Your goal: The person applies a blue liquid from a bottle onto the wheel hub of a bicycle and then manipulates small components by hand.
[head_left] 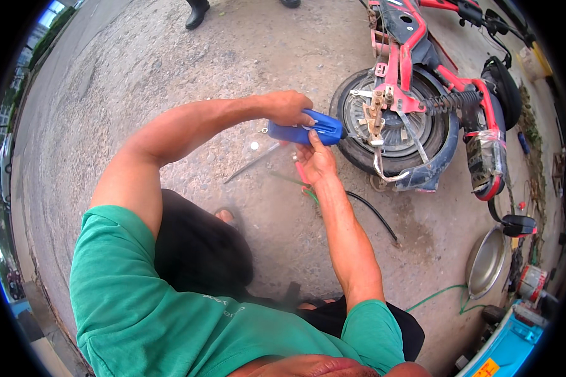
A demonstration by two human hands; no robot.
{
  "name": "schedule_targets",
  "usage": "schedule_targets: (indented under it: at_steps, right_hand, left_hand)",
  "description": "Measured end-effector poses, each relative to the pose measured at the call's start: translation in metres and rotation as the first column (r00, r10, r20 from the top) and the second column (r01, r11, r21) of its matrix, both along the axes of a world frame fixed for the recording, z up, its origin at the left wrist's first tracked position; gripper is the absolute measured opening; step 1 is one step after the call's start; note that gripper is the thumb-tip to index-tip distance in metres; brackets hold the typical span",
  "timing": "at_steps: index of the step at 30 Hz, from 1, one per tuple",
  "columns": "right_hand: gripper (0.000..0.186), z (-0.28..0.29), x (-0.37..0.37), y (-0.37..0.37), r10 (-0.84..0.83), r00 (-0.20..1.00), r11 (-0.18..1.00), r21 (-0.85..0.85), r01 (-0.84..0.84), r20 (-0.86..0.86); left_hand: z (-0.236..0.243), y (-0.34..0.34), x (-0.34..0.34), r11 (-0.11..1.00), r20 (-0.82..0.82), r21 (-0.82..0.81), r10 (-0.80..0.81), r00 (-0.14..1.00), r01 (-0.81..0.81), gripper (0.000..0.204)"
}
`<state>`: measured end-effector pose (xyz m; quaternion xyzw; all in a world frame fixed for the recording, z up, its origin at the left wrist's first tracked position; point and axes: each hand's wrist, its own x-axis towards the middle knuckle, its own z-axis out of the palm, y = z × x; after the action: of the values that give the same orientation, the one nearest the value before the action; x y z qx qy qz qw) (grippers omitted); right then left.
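Between my hands is a blue, rounded tool (326, 124) with a slot in its side and a dark nose; its exact kind does not show. My left hand (287, 108) closes over its rear end from above. My right hand (316, 157) grips it from below, thumb up along the side, the other fingers partly hidden. Its nose points right, close to the tyre of a wheel (390, 122) on a red-framed bike (404, 72) that lies on its side. Under my hands, a thin metal rod (250, 164) and a red-handled tool (300, 171) rest on the ground.
A black hose (374, 217) curves across the concrete beside my right forearm. At right lie a metal basin (486, 262), a green cord (437, 296), a red-and-white can (531, 281) and a blue box (512, 339). A person's dark boot (197, 14) stands at the far edge.
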<state>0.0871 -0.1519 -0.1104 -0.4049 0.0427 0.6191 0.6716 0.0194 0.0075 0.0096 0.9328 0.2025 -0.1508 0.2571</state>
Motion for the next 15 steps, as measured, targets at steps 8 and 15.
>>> schedule_targets:
  at_steps: [8, 15]
  right_hand:
    - [0.031, 0.0049, -0.0009, 0.0028, -0.002, 1.000, 1.000, -0.008, 0.002, -0.012]
    - [0.027, 0.0025, 0.0024, 0.0020, 0.024, 0.997, 1.000, 0.018, -0.022, -0.069]
  left_hand:
    - [-0.0036, 0.0037, 0.0000, 1.000, 0.011, -0.016, -0.010, 1.000, 0.010, 0.038]
    - [-0.0025, 0.0032, -0.0010, 1.000, -0.033, 0.008, 0.011, 0.999, -0.011, 0.044]
